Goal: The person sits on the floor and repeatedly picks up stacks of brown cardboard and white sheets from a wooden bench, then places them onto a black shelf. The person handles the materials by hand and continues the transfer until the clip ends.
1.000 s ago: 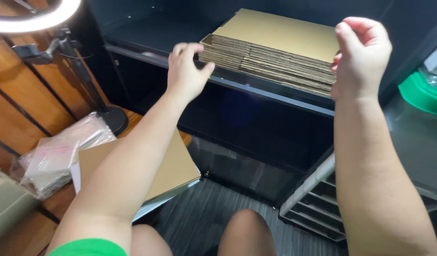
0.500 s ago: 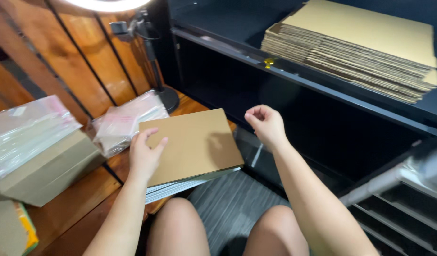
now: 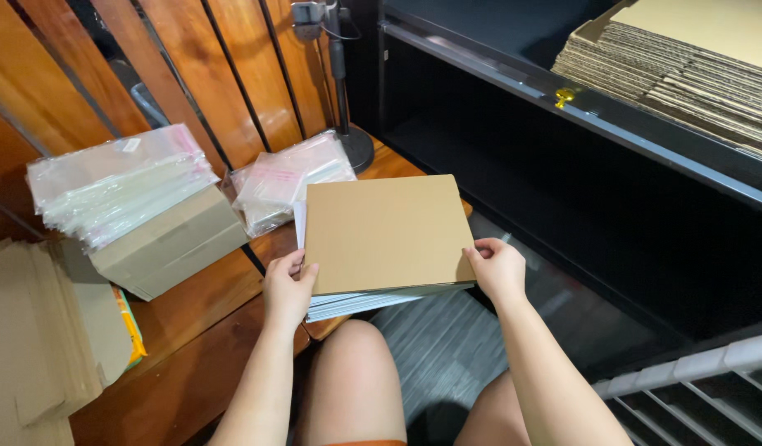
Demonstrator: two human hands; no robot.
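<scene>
Wooden boards in a warm brown make up the low platform (image 3: 199,330) in front of us, and we use the flat brown cardboard sheet (image 3: 385,231) on it as our landmark. We are seated, bare knees just below the sheet's near edge. Our left hand (image 3: 288,289) grips the sheet's near left corner, fingers curled shut over the edge; our right hand (image 3: 498,268) pinches the near right corner, thumb on top, fingers tucked under and out of sight. The sheet lies flat on a stack of white sheets (image 3: 356,301), whose near end overhangs the platform. We judge the cardboard light, stiff and a little slick, best held by two opposite edges so it stays level and does not crease. Left of the sheet sits a grey-brown box (image 3: 170,248) with clear plastic bags (image 3: 121,186) piled on it; more clear bags (image 3: 286,182) lie just beyond the sheet's far left corner. Farther back and right, a dark metal shelf (image 3: 645,140) carries a stack of folded corrugated cardboard (image 3: 687,74).
</scene>
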